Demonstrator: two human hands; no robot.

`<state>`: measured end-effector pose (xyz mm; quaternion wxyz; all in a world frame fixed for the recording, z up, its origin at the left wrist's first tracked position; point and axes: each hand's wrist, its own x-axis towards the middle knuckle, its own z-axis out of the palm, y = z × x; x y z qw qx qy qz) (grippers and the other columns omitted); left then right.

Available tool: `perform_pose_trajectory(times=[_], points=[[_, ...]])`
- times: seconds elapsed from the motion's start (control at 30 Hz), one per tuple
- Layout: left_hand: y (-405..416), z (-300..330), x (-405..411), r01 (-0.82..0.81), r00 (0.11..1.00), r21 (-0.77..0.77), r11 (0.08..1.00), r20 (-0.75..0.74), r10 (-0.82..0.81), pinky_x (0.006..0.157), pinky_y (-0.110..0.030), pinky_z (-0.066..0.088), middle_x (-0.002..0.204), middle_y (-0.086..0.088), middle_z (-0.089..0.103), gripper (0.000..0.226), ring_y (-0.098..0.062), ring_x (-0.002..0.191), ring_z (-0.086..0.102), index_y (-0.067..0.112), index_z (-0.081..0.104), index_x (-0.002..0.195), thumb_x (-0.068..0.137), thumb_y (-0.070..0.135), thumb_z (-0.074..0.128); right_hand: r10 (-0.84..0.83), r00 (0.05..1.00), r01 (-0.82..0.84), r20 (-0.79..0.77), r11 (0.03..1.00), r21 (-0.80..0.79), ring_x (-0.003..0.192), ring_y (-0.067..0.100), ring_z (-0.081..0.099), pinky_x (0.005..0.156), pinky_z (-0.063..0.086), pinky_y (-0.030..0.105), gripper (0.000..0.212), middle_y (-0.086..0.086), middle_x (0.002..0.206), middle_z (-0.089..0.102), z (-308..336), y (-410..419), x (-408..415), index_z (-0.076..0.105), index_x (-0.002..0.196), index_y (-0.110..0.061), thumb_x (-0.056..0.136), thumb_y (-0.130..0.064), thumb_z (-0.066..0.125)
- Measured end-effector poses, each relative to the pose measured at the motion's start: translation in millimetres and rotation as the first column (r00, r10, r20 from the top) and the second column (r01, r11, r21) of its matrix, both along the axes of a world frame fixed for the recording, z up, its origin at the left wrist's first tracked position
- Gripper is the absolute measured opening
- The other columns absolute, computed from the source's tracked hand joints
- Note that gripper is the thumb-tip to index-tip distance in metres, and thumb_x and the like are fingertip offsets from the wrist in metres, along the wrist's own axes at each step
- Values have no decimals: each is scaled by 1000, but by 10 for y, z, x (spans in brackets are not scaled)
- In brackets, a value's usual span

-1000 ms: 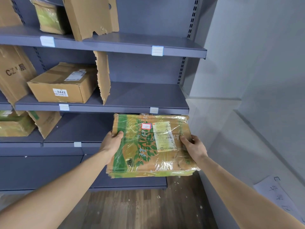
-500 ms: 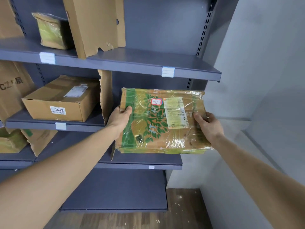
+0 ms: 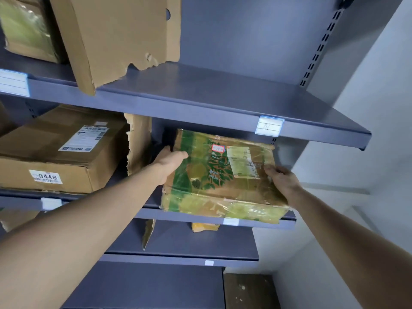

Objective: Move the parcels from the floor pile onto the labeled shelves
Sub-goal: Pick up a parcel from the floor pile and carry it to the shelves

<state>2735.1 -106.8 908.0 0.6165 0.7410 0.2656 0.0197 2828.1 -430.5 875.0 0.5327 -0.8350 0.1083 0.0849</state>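
Grey steel shelves (image 3: 223,101) fill the view, and the middle shelf (image 3: 189,216) serves as landmark; on its right bay, under the tag reading "01" (image 3: 269,126), sits the parcel (image 3: 220,175), its front edge at the shelf lip or slightly over it, its back end already in under the shelf above; to its left a torn cardboard divider (image 3: 139,141) stands upright, and beyond that a brown carton marked 0448 (image 3: 55,152). Cardboard under glossy film, the parcel looks stiff but slippery, creased at the corners, probably moderate in weight since two hands carry it; side edges seem the safest purchase. The left hand (image 3: 171,161) clasps the left edge, thumb on top; the right hand (image 3: 282,178) curls round the near right corner.
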Motion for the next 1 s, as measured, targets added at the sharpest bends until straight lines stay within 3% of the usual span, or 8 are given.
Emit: perform_pose_trajectory(times=[0.07, 0.13, 0.23, 0.37, 0.43, 0.6, 0.87, 1.0], points=[[47, -38, 92, 38, 999, 29, 999, 17, -39, 112, -34, 30, 156, -3, 34, 76, -26, 141, 36, 19, 22, 156, 92, 20, 62, 13, 1000, -12, -22, 998, 66, 92, 37, 75, 92, 58, 55, 97, 9, 104, 78, -116, -73, 308, 70, 115, -26, 34, -77, 87], [95, -76, 185, 60, 998, 47, 997, 30, -62, 109, -30, 30, 157, -1, 34, 76, -24, 140, 37, 21, 22, 157, 92, 16, 62, -24, 998, 33, -61, 990, 139, 92, 36, 75, 87, 61, 50, 64, 13, 109, 76, 151, 67, 196, 69, 118, -18, 67, -52, 88], [122, -91, 295, 37, 996, 98, 995, 74, -44, 103, -25, 33, 155, 0, 38, 75, -21, 136, 41, 24, 25, 156, 92, 14, 63, -72, 997, 73, -15, 993, 87, 71, 22, 72, 52, 59, 26, 15, 6, 92, 73, 371, 197, 128, 67, 111, -17, 97, -20, 65], [93, -93, 377, 48, 993, 316, 948, 84, -78, 82, -22, 39, 145, -1, 49, 75, -14, 105, 51, 29, 24, 156, 92, 11, 58, 32, 987, 13, 157, 960, -281, 100, 30, 67, 88, 55, 32, 29, 11, 118, 72, 251, 336, 131, 69, 126, -20, 100, -30, 60], [72, -87, 375, 50, 994, 445, 894, 67, -89, 83, -28, 50, 142, -3, 52, 74, -21, 107, 59, 31, 26, 155, 90, 18, 58, 77, 974, 18, 213, 912, -410, 111, 35, 64, 90, 48, 31, 35, 13, 123, 71, 237, 380, 63, 69, 130, -19, 102, -35, 54], [-194, 43, 284, 21, 986, 748, 663, 95, -138, 103, -42, 45, 148, -11, 43, 63, -34, 131, 47, 23, 37, 150, 91, 22, 59, 49, 966, 64, 255, 908, -414, 113, 35, 63, 86, 47, 32, 42, 13, 126, 70, 264, 340, -159, 68, 131, -19, 103, -45, 50], [-1621, 90, 22, 328, 719, 729, 601, 220, -660, 104, -33, 40, 153, 3, 40, 54, -21, 135, 45, 26, 37, 151, 98, 28, 51, -66, 971, 132, 230, 950, -283, 131, 23, 55, 103, 44, 31, 47, 5, 141, 60, 146, -216, -953, 57, 140, -20, 98, -41, 60], [-2556, -98, -323, 533, 566, 692, 486, 136, -813, 101, -37, 45, 156, 0, 36, 58, -25, 133, 47, 26, 28, 154, 100, 29, 49, -204, 967, 241, 153, 930, -279, 133, 22, 54, 104, 47, 34, 52, 4, 146, 56, 8, -870, -1693, 52, 146, -22, 98, -40, 60]])
